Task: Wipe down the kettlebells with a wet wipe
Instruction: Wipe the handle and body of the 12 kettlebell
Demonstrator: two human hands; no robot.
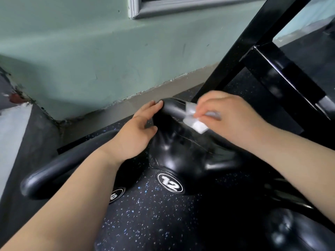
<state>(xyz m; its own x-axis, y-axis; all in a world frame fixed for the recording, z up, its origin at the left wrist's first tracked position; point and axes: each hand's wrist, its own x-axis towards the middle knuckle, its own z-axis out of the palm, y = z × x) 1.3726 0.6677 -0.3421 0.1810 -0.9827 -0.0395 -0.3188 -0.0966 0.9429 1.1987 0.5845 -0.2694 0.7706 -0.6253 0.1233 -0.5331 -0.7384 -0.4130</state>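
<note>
Green-painted wall (pixel 76 57) fills the upper left of the frame, meeting a dark speckled rubber floor (pixel 150 220) along a scuffed skirting; a black metal frame (pixel 268 57) slants down from the upper right.

Largest of the task's things is the kettlebell marked 12 (pixel 174 160) at centre frame, its glossy black body low and its handle (pixel 174 110) running across just above the middle. A second kettlebell (pixel 68 169) lies at lower left with part of a number badge showing, and another dark rounded weight (pixel 282 230) sits at lower right, blurred.

As for progress, the wiping looks mid-course: the handle of the 12 is being worked now, while nothing shows whether its body or the neighbouring weights are done. They likely remain.

Both forearms reach in from the bottom corners. The left hand (pixel 137 131) rests against the left end of the handle, fingers loosely spread and thumb out, steadying rather than clasping. The right hand (pixel 230 115) comes over the handle's right part, wrist raised, its grip pinching the wet wipe (pixel 195 122) between fingertips and thumb. That small white folded sheet lies pressed on the handle, just right of centre, with one corner hanging below the bar.
</note>
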